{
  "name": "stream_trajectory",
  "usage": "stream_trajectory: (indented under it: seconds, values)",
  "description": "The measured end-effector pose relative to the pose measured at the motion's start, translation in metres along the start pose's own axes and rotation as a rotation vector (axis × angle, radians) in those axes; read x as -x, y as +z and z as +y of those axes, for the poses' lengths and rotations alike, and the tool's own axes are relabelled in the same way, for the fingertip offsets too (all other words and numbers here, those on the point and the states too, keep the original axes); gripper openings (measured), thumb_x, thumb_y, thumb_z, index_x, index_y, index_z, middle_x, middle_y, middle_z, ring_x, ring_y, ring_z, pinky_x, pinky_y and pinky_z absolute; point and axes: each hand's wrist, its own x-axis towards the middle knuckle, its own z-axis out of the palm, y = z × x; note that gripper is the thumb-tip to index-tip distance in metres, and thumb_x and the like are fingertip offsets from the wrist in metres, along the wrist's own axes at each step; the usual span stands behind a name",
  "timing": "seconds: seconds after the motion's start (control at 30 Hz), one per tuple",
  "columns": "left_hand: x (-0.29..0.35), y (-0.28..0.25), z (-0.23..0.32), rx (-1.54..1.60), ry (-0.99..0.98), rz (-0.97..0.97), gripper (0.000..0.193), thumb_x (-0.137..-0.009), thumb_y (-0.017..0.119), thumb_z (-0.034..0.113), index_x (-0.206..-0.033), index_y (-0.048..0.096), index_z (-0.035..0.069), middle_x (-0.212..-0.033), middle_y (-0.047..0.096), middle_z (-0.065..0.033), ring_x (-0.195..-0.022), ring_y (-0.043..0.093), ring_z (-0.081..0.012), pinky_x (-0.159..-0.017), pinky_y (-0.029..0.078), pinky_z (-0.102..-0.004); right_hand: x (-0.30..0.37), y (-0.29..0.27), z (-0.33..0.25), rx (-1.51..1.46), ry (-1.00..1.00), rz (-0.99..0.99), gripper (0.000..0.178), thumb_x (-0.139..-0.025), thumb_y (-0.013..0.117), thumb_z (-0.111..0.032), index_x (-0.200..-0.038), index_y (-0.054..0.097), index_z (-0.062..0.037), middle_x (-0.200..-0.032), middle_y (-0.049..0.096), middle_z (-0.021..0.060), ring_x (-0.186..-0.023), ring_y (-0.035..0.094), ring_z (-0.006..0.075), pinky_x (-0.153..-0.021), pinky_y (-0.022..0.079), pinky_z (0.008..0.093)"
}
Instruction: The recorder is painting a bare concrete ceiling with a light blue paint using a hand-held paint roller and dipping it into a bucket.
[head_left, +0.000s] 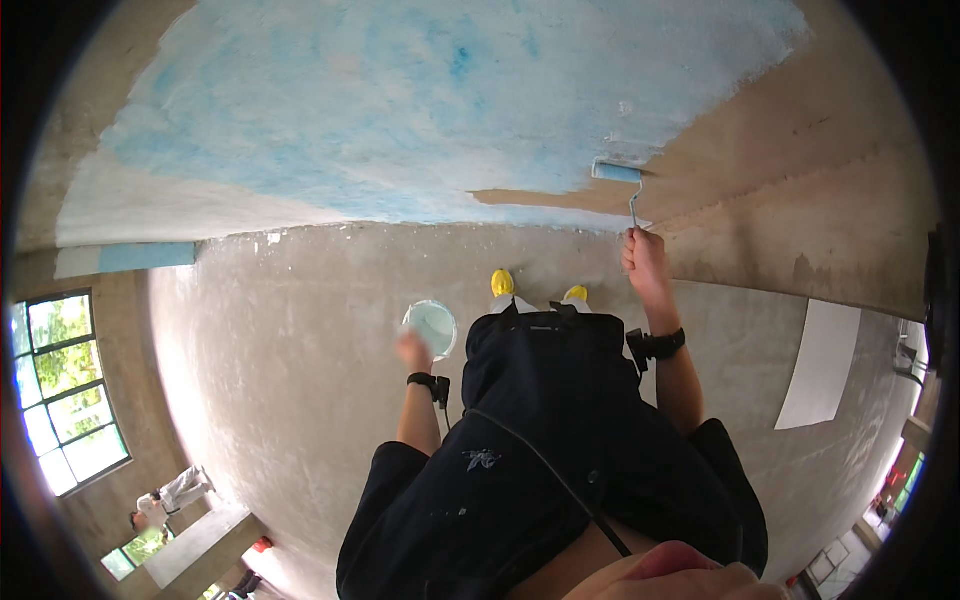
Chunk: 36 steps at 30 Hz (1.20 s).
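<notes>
My right hand (645, 262) is closed round the handle of a paint roller (616, 173). The roller's blue sleeve lies against the wall, at the lower right border of a light-blue and white painted area (400, 95). Bare brownish wall (790, 130) shows to the right of it. My left hand (413, 350) is smeared by motion and overlaps the near left rim of a white bucket (447, 322) with pale blue-green paint inside. Whether its fingers grip the bucket cannot be made out. Dark bands with small devices sit on both my wrists.
My yellow-tipped shoes (502, 282) stand on the grey concrete floor (300, 330), close to the wall's foot. A white sheet (820, 365) lies at the right. Off to the left are a window (70, 385) and another person (165, 503) beside a pale slab (198, 545).
</notes>
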Motion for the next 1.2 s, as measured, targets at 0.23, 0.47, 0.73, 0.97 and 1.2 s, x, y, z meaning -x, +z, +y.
stream_trajectory:
  seconds: [0.23,0.47,0.73,0.97,1.2]
  values:
    - [0.002,-0.003,0.003,-0.002,-0.005,-0.002,0.027,-0.088,0.05,0.018,-0.086,0.064,-0.004,-0.052,0.045,-0.0019,-0.042,0.044,-0.0135,-0.039,0.037,-0.0292,-0.044,-0.008,0.028,-0.02,0.102,-0.009,0.019,-0.095,0.04,-0.013,-0.079,0.048,-0.0052,-0.055,0.028,-0.0071,-0.041,0.021,0.0042,-0.038,0.016,0.0233]
    - [-0.01,-0.007,-0.002,-0.01,-0.029,-0.006,0.026,-0.088,0.051,0.019,-0.083,0.063,-0.003,-0.052,0.045,-0.0022,-0.042,0.046,-0.0152,-0.039,0.038,-0.0297,0.031,0.015,-0.041,-0.12,-0.001,-0.121,0.017,-0.092,0.043,-0.012,-0.077,0.049,-0.0045,-0.055,0.027,-0.0063,-0.042,0.021,0.0043,-0.039,0.015,0.0237]
    - [-0.014,0.0,-0.004,-0.055,-0.021,0.01,0.025,-0.088,0.05,0.019,-0.081,0.062,-0.003,-0.051,0.043,-0.0016,-0.039,0.043,-0.0144,-0.037,0.036,-0.0292,0.085,0.028,-0.093,0.015,-0.091,-0.159,0.02,-0.094,0.041,-0.011,-0.076,0.048,-0.0067,-0.055,0.027,-0.0068,-0.043,0.02,0.0031,-0.04,0.014,0.0231]
    - [-0.021,-0.002,-0.011,0.028,0.001,-0.036,0.025,-0.087,0.05,0.017,-0.081,0.062,-0.004,-0.049,0.042,-0.0012,-0.039,0.043,-0.0139,-0.036,0.035,-0.0287,0.134,0.059,-0.118,0.058,-0.133,-0.189,0.021,-0.098,0.041,-0.015,-0.079,0.048,-0.0073,-0.054,0.025,-0.0073,-0.041,0.018,0.0021,-0.039,0.013,0.0229]
    - [-0.012,-0.003,-0.009,-0.012,0.011,-0.04,0.025,-0.088,0.051,0.017,-0.082,0.063,-0.005,-0.049,0.045,-0.0025,-0.038,0.043,-0.0141,-0.036,0.035,-0.0293,0.132,0.082,-0.127,0.049,-0.1,-0.25,0.021,-0.096,0.043,-0.015,-0.079,0.049,-0.0041,-0.055,0.025,-0.0071,-0.043,0.02,0.003,-0.04,0.014,0.0235]
